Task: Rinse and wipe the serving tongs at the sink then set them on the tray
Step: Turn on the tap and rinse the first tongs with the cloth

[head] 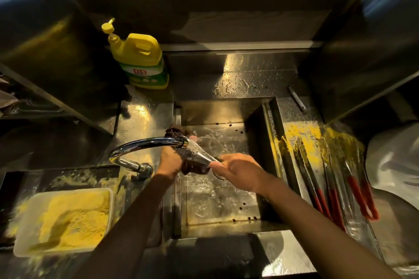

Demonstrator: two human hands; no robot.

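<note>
Dim, warm light from above glares off my wet steel surface (238, 79); corners fall dark and bend, right edge blurs.

We record the faucet (145, 144) left of the sink (256, 142), its spout over the basin. The bottle (142, 61) stands behind the faucet and the tub (27, 226) before it. Tongs (328, 179) lie right of the sink.

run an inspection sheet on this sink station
surface: steel counter wet, yellow powder spilled right of the sink
job's things: tongs under the running faucet, dark cloth around them
clutter: detergent bottle, white container of yellow crumbs, red-handled tongs, thin white stick
grippers: left hand grips the cloth; right hand grips the tongs' end
cables: nothing seen
surroundings: steel walls, dim light
</note>
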